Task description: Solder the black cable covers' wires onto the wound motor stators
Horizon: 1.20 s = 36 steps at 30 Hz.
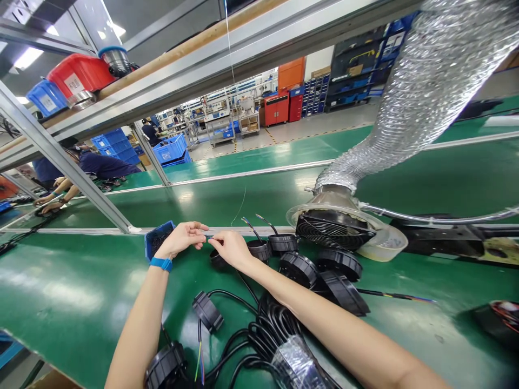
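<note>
Near the middle of the bench, my left hand (pixel 183 239) and my right hand (pixel 233 248) meet, fingertips pinched on a thin bluish wire (pixel 208 237). Its exact end is too small to make out. Just below the right hand sits a round black cap (pixel 218 260), partly hidden by it. Two more black caps, one of them a cap with wires standing up (pixel 259 249), lie to the right. Beside my left wrist is a small blue bin (pixel 156 240) holding small dark parts.
Bundled black cables (pixel 263 329) and loose black caps (pixel 207 312) lie in front on the green bench (pixel 81 292). A fume hood (pixel 336 216) on a silver duct (pixel 430 86) stands right. An overhead shelf (pixel 182 70) crosses above. Co-workers' hands (pixel 52 202) show far left.
</note>
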Each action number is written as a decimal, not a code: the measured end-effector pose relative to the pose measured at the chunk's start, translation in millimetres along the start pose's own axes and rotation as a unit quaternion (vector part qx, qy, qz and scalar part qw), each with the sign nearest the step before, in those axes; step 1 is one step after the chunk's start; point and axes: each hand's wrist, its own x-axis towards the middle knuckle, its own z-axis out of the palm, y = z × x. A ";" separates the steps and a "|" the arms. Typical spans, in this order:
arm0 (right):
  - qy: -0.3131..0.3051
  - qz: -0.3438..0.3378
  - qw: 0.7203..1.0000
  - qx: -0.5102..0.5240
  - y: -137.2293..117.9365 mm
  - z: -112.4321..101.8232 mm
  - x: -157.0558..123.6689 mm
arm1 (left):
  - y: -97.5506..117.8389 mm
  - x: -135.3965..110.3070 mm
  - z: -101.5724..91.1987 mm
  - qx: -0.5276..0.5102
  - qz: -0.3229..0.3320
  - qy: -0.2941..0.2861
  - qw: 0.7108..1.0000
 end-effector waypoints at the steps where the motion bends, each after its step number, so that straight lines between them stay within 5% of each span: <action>1: 0.004 0.012 1.000 -0.009 0.9 -2.4 1.2 | 0.5 0.0 -1.3 0.021 0.001 0.011 1.000; 4: 0.033 0.053 0.997 -0.039 5.5 -14.1 6.5 | -1.8 -0.7 -12.6 0.109 -0.009 0.078 0.991; 7: 0.088 0.062 0.992 -0.070 2.2 -28.1 9.9 | -12.1 -3.1 -33.7 0.237 -0.049 0.183 0.953; 10: 0.077 -0.061 0.995 -0.021 -19.3 -35.8 3.4 | -28.1 -6.9 -54.3 0.358 -0.109 0.253 0.892; 12: -0.049 -0.198 0.977 0.070 -39.6 -34.8 -8.0 | -39.2 -8.7 -62.8 0.413 -0.142 0.258 0.862; 14: -0.226 -0.294 0.919 0.132 -57.3 -29.2 -22.0 | -49.1 -9.0 -66.1 0.450 -0.161 0.235 0.846; 16: -0.362 -0.328 0.864 0.122 -68.3 -21.5 -34.6 | -57.2 -7.9 -66.2 0.475 -0.165 0.199 0.841; 19: -0.443 -0.323 0.836 0.022 -72.8 -13.7 -44.2 | -65.0 -5.1 -65.1 0.502 -0.159 0.154 0.836; 22: -0.421 -0.288 0.855 -0.092 -70.0 -15.2 -41.9 | -68.7 -2.7 -66.3 0.520 -0.157 0.142 0.827; 26: -0.274 -0.153 0.937 -0.150 -62.9 -21.1 -31.6 | -71.8 -0.1 -68.8 0.530 -0.159 0.150 0.819; 31: -0.185 -0.056 0.978 -0.076 -50.2 -16.6 -20.1 | -74.8 2.9 -67.2 0.529 -0.162 0.183 0.813; 36: -0.154 -0.022 0.986 0.052 -35.3 -5.7 -10.4 | -70.0 2.7 -64.4 0.516 -0.161 0.229 0.809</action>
